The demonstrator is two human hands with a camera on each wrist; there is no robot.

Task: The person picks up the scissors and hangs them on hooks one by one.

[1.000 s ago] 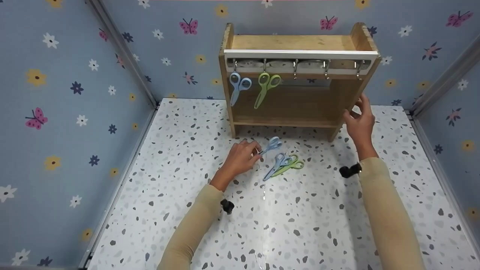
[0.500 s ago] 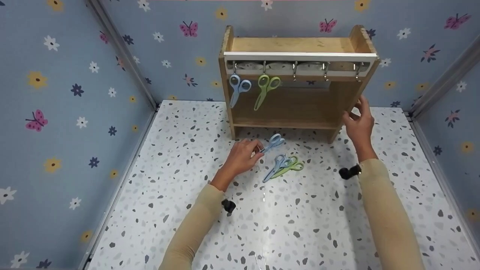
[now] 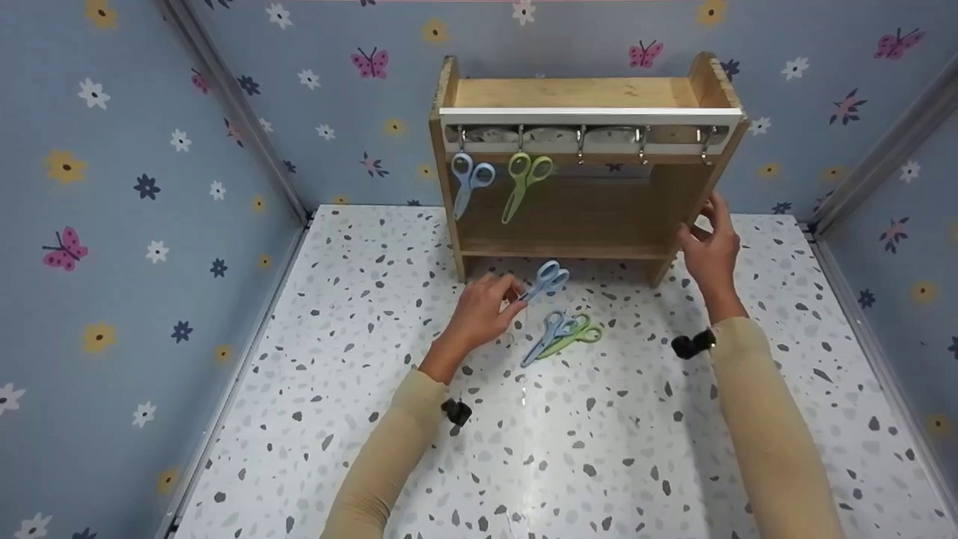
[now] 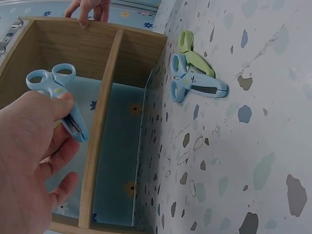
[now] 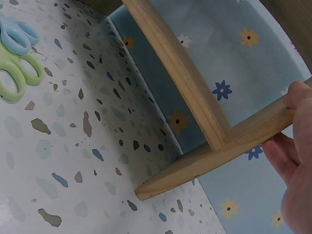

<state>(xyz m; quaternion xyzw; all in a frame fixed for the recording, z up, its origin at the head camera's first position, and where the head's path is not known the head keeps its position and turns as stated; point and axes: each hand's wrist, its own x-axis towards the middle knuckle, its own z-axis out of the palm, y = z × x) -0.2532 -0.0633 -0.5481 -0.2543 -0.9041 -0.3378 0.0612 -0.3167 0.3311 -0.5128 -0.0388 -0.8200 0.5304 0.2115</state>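
Observation:
My left hand [image 3: 483, 311] pinches a pair of blue scissors [image 3: 550, 277] by the blades, handle loops pointing away, in front of a wooden shelf [image 3: 569, 251]. The left wrist view shows thumb and fingers around the blades of these scissors [image 4: 51, 83]. With fingers and thumb, my right hand [image 3: 712, 251] grips the edge of the shelf's right side panel [image 5: 253, 129]. On the table, another pair of blue scissors [image 3: 540, 348] lies against green scissors [image 3: 590, 334]. From the rack's hooks hang blue scissors [image 3: 464, 198] at the left end and green scissors [image 3: 516, 198] beside them.
A white rail with several metal hooks [image 3: 581, 142] runs across the shelf's upper front; those right of the hanging green scissors bear nothing. The speckled table [image 3: 584, 449] is enclosed by flower-patterned walls [image 3: 142, 299] at the back and sides.
My left hand has shifted the pinched blue scissors slightly away and turned their loops a little upward. My right hand keeps its grip on the shelf. The head view has moved slightly.

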